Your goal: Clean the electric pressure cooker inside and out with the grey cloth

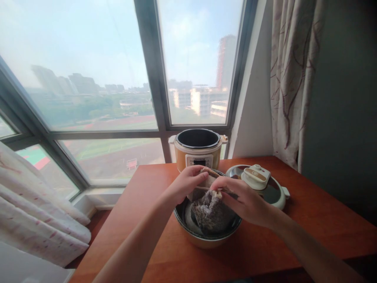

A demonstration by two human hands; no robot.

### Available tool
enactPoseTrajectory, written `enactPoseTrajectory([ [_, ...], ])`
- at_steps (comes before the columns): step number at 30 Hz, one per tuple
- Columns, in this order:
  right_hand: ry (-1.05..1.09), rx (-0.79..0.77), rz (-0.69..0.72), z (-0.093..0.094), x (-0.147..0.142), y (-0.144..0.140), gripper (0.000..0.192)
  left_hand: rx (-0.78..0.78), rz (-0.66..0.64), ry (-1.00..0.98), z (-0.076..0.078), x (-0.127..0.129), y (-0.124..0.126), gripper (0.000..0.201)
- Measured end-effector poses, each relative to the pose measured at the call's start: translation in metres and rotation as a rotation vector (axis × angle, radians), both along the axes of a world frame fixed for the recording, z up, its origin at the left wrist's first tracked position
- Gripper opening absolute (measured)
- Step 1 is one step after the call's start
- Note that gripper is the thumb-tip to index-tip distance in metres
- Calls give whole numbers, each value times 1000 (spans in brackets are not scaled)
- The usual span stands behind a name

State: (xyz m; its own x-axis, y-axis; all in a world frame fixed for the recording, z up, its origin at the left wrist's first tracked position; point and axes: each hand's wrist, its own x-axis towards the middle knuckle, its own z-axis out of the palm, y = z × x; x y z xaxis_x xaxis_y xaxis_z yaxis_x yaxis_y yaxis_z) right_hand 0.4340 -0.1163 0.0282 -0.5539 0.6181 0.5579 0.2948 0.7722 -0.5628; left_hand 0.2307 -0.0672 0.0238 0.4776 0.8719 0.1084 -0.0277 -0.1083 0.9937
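Observation:
Both my hands grip a rumpled grey-brown cloth over a round bowl. The bowl is dark inside and tan outside, and it stands on the table in front of me. My left hand has its thumb and fingers closed on the cloth's far left part. My right hand pinches the bunched upper edge of the cloth from the right. Part of the cloth hangs down inside the bowl, fuzzy and dark on the near side. The hands and cloth hide much of the bowl's far rim.
An open electric pressure cooker with a dark inner pot stands behind the bowl. Its lid lies to the right on the reddish wooden table. Windows rise beyond the table, with curtains at both sides.

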Motion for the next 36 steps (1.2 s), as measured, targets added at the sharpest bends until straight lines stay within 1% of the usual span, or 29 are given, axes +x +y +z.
enactPoseTrajectory([
  [3,6,-1,15,4,1,2,16,-48,-12,-7,-1,2,5,40],
  [7,-60,65,40,0,-1,12,16,-5,-65,0,-2,11,5,38],
  [9,-66,139,21,-4,-3,18,17,-11,-87,-17,-2,14,2,40],
  [11,-31,214,-21,-8,-4,24,19,-51,-86,-42,0,13,-1,43],
  [13,-5,254,-66,-9,-6,27,19,-70,-91,-62,2,10,-6,48],
  [15,-3,260,-126,-9,-7,26,18,-17,-134,-45,4,6,-12,52],
  [17,5,242,-206,-8,-8,24,14,102,-145,32,5,3,-16,62],
  [19,55,200,-273,-7,-7,21,8,200,-90,114,5,2,-19,67],
  [20,92,176,-289,-7,-4,21,10,224,-57,139,5,1,-20,66],
  [21,128,142,-287,-8,-1,22,20,229,-38,146,5,0,-21,65],
  [22,154,96,-259,-9,5,23,36,221,-36,141,6,-1,-21,65],
  [24,125,-46,-128,-14,17,29,68,212,-40,123,12,-5,-24,67],
  [25,69,-132,-47,-17,23,32,78,217,-28,123,17,-7,-25,67],
  [26,0,-212,20,-21,28,35,84,225,0,135,22,-10,-28,65],
  [27,-67,-272,64,-24,32,37,84,232,39,162,28,-13,-30,62],
  [28,-116,-307,76,-27,35,39,82,235,82,199,35,-16,-33,59],
  [30,-147,-319,33,-29,38,38,68,233,163,280,44,-21,-38,53],
  [32,-142,-254,-53,-24,39,32,48,249,227,331,44,-26,-43,52],
  [34,-156,-91,-152,-14,40,22,33,292,267,325,34,-31,-48,53],
  [36,-187,126,-220,-3,41,8,26,350,279,291,17,-34,-57,55],
])
